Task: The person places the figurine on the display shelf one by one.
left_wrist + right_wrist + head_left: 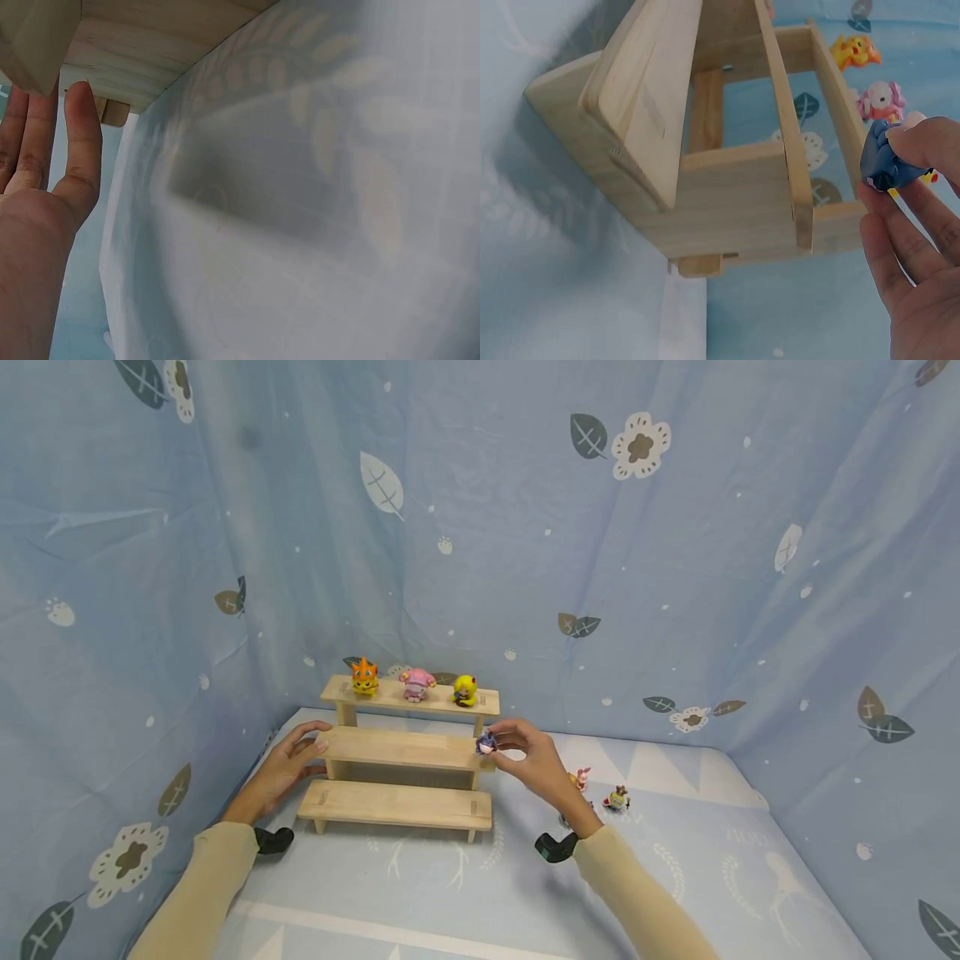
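Observation:
A three-tier wooden display stand (397, 802) rises in steps on the cloth-covered surface. My left hand (283, 768) touches the left end of its middle shelf (397, 747); the left wrist view shows several fingers (82, 150) fairly straight beside the wood. At that shelf's right end, my right hand (534, 760) pinches a small dark-blue figurine (486, 743) between thumb and fingers. The right wrist view shows this blue figurine (889, 157) from behind. Whether its base touches the shelf I cannot tell.
On the top shelf stand an orange-and-yellow figurine (364, 677), a pink one (417, 684) and a yellow-haired one (465, 690). More figurines, including a crowned one (617, 799) and a pink-eared one (582, 778), lie right of the stand, partly behind my right arm. Patterned curtains (487, 527) surround the surface.

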A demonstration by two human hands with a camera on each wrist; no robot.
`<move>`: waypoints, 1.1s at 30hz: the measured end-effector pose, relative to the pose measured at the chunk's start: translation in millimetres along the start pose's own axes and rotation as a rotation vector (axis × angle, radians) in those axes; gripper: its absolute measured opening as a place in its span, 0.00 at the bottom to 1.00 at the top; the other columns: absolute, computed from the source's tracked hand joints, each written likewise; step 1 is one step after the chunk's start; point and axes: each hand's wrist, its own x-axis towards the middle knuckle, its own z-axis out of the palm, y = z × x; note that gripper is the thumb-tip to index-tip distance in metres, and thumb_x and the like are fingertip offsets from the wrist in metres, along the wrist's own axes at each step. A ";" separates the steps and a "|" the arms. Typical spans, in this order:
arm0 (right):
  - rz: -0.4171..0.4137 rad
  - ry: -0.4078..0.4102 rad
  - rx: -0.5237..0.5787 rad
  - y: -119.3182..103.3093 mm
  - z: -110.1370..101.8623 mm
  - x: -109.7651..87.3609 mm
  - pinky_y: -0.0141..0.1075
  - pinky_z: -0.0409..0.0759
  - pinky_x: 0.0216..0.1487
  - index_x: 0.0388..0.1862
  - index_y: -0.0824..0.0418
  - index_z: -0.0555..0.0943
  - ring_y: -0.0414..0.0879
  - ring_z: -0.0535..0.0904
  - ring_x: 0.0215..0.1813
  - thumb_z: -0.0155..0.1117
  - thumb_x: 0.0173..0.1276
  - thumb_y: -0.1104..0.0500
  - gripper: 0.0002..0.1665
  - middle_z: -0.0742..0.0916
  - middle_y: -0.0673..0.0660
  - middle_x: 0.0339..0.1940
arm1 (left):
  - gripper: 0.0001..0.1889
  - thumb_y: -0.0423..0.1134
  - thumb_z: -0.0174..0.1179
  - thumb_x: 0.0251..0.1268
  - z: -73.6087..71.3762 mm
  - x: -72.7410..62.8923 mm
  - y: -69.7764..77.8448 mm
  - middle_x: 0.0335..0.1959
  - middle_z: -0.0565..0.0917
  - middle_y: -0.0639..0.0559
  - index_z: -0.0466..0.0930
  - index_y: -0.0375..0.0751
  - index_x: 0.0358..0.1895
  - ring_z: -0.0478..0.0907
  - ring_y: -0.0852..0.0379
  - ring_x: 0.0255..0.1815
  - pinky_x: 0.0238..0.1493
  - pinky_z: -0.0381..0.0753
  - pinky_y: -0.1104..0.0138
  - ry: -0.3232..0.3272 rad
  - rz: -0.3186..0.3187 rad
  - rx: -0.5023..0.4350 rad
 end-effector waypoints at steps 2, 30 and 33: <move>-0.008 -0.012 0.007 -10.4 2.2 1.8 0.58 0.81 0.59 0.58 0.72 0.78 0.62 0.84 0.55 0.71 0.66 0.75 0.22 0.85 0.65 0.54 | 0.31 0.50 0.58 0.79 0.2 0.0 0.1 0.60 0.76 0.45 0.61 0.46 0.77 0.78 0.59 0.57 0.60 0.78 0.41 0.000 0.001 -0.001; -0.002 -0.091 0.063 1.0 64.7 39.1 0.39 0.84 0.55 0.58 0.54 0.82 0.47 0.86 0.52 0.75 0.67 0.63 0.21 0.87 0.50 0.52 | 0.31 0.50 0.57 0.80 0.0 -0.8 0.9 0.60 0.77 0.48 0.61 0.45 0.77 0.79 0.59 0.57 0.59 0.80 0.43 -0.004 0.004 0.010; -0.011 -0.109 0.070 -1.8 73.7 42.2 0.37 0.85 0.54 0.58 0.54 0.82 0.46 0.86 0.53 0.75 0.67 0.64 0.21 0.87 0.50 0.52 | 0.31 0.50 0.57 0.80 0.3 -1.5 1.0 0.59 0.78 0.49 0.60 0.44 0.77 0.79 0.59 0.56 0.60 0.78 0.41 -0.009 0.005 0.002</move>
